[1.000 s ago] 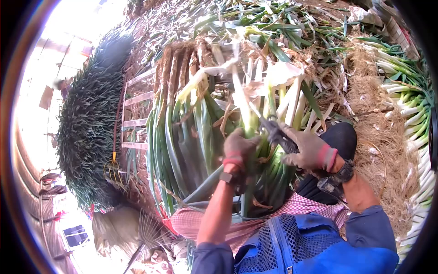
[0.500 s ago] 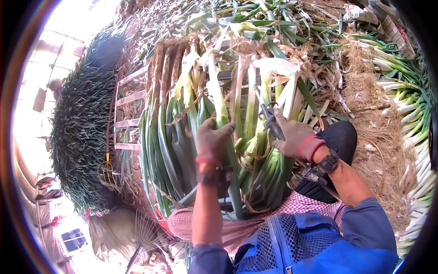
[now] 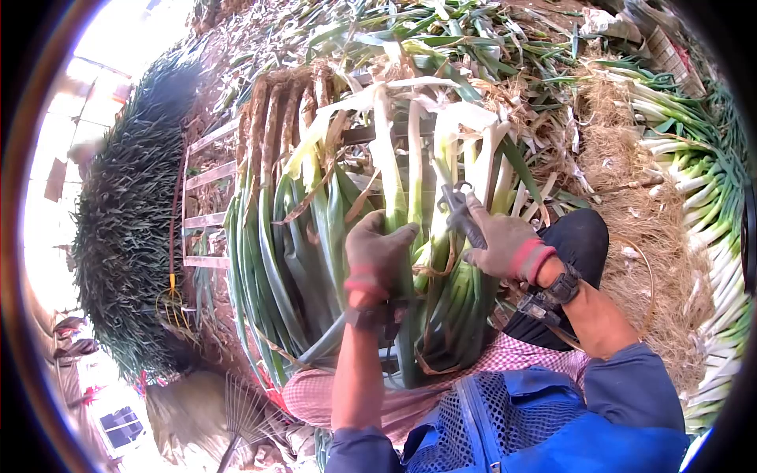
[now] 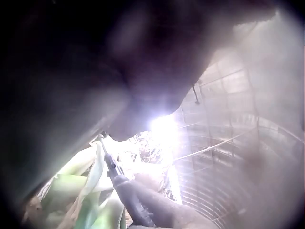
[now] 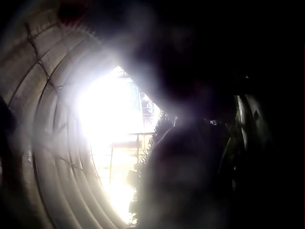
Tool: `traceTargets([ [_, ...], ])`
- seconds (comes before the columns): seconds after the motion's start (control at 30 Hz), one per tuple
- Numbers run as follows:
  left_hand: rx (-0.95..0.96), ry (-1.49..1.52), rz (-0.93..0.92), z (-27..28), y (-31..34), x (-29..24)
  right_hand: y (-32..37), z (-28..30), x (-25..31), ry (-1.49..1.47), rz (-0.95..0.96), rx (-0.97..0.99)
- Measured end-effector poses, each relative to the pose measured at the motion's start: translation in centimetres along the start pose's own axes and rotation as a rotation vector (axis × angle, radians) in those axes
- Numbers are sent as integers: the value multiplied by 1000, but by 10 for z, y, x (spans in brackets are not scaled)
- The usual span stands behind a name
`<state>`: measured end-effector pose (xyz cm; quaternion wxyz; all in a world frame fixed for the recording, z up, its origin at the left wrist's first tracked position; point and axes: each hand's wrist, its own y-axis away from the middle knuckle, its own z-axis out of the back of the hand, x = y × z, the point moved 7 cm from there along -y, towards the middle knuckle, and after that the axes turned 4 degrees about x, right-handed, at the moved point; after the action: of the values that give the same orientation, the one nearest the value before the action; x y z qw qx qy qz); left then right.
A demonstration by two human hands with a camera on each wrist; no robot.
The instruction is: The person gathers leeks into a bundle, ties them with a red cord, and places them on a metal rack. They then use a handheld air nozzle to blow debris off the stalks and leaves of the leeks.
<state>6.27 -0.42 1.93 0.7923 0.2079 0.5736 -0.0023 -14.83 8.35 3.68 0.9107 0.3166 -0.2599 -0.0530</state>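
In the head view my gloved left hand (image 3: pixel 380 251) grips a leek (image 3: pixel 387 162) by its green part, the pale stalk pointing away from me. A thin white skin hangs about its far end. To the right, my gloved right hand (image 3: pixel 505 240) holds a dark air blow gun (image 3: pixel 465 221) with a slim nozzle, pointed toward pale stalks beside the held leek. The left wrist view also has the blow gun (image 4: pixel 131 195) close to the leek leaves (image 4: pixel 71 186). Much of both wrist views is dark or washed out by glare.
Soil-brown leeks (image 3: pixel 272 130) lie at the left over a slatted rack (image 3: pixel 206 221). Beyond stands a big pile of dark leek greens (image 3: pixel 130 244). Rows of white leeks (image 3: pixel 714 315) and tan roots (image 3: pixel 631 213) lie right. A rake (image 3: pixel 236 406) is at lower left.
My left hand has moved left, away from the right hand, with the leek. The right hand still holds the blow gun, pointed at the stalks. The head view has shifted slightly.
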Motion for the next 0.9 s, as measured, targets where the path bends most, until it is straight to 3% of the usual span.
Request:
traceTargets([
  [0.13,-12,21,-23,6,5,-14,13,-20,20,48,209,260],
  [0.27,-77,19,-18,21,9,-25,-7,-10,39,96,204,86],
  [0.37,-85,1,-29,35,8,-20,-34,-19,52,171,222,197],
  [0.4,-103,8,-25,37,11,-25,-41,-9,55,147,125,231],
  [0.5,-115,30,-6,42,20,-35,-76,18,46,82,66,-105],
  [0.63,-97,-28,-25,44,10,-11,-81,15,39,78,120,-16],
  [0.7,-63,70,19,27,13,-6,-85,18,17,-41,2,-61],
  [0.77,-38,70,17,13,3,17,-72,25,9,-95,6,-58],
  [0.9,77,-250,-71,-27,3,38,-37,42,-10,-182,-15,-320],
])
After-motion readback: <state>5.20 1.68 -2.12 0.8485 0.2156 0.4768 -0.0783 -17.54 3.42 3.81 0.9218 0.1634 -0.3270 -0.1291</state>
